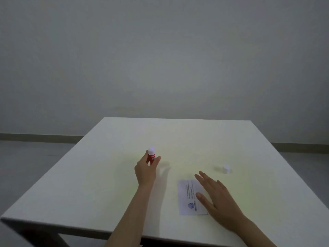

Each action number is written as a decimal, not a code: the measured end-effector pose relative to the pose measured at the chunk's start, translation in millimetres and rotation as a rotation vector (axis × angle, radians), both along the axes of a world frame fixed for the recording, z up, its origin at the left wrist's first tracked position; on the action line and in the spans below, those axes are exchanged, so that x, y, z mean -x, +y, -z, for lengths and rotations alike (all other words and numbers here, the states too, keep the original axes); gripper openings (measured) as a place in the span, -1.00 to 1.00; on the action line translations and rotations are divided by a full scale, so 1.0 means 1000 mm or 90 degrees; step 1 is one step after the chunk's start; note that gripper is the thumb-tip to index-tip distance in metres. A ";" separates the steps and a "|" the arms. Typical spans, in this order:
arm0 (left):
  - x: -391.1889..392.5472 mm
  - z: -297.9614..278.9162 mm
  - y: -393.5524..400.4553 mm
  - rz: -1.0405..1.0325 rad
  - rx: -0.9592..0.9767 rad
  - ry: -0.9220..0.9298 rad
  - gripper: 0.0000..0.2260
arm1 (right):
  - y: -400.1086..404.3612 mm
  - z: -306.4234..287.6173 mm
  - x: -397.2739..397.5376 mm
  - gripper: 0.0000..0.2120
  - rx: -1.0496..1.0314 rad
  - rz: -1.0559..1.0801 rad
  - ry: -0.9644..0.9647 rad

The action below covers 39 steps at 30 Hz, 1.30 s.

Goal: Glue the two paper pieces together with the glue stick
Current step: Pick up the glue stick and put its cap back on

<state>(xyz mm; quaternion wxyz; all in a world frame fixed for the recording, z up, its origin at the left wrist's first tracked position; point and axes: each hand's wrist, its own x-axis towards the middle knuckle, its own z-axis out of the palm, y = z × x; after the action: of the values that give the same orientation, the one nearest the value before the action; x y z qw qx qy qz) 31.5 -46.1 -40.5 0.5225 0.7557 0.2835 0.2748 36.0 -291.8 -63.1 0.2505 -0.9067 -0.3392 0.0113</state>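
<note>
My left hand [145, 172] grips a red glue stick [152, 157] upright above the table's middle; its white glue tip is bare, with no cap on. My right hand [216, 196] lies flat, fingers spread, on the right part of a white printed paper [188, 196] with text lines and a blue round logo. The paper lies on the table near the front edge. I can make out only one sheet; a second piece may lie under it or under the hand. The white cap [226, 169] stands on the table, beyond my right hand.
The white table [89, 184] has its left edge and front edge close to my arms. Behind it are a grey floor and a plain wall with a baseboard.
</note>
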 end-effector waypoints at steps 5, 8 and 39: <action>0.003 -0.016 -0.006 0.039 0.033 -0.030 -0.68 | 0.002 -0.010 0.008 -0.57 -0.128 0.068 -0.037; 0.016 -0.034 -0.020 0.201 0.171 -0.094 -0.84 | 0.027 -0.032 0.017 -0.76 -0.342 0.172 0.068; 0.072 -0.073 -0.078 0.314 0.339 -0.247 -0.90 | 0.060 -0.054 0.053 -0.84 -0.453 0.158 -0.344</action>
<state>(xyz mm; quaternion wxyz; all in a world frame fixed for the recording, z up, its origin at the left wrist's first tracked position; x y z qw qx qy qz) -40.5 -124.0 32.8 0.7941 0.5732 0.0509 0.1957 -17.0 -232.0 -8.8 0.4483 -0.7683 -0.2640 -0.3728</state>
